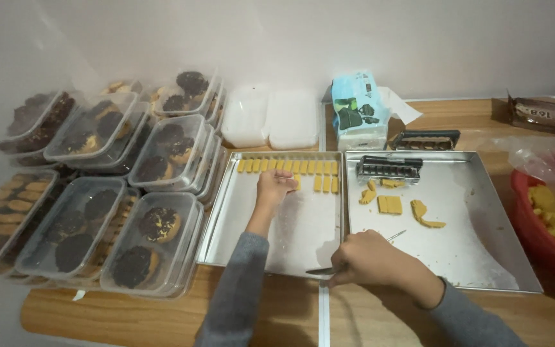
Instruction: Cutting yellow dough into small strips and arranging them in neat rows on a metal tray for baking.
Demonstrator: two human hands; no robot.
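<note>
Clear lidded plastic containers [155,247] of dark chocolate-topped cookies stand stacked at the left of the wooden table [162,318]; 2 empty white containers [270,117] lie against the wall behind them; a blue tissue pack [358,110] stands beside those, a tissue pulled out at its top; a dark flat tool [426,139] lies just right of the pack; a brown wrapped packet [547,114] sits at the far right corner; a red bowl [534,231] lined with clear plastic holds yellow dough at the right edge.
</note>
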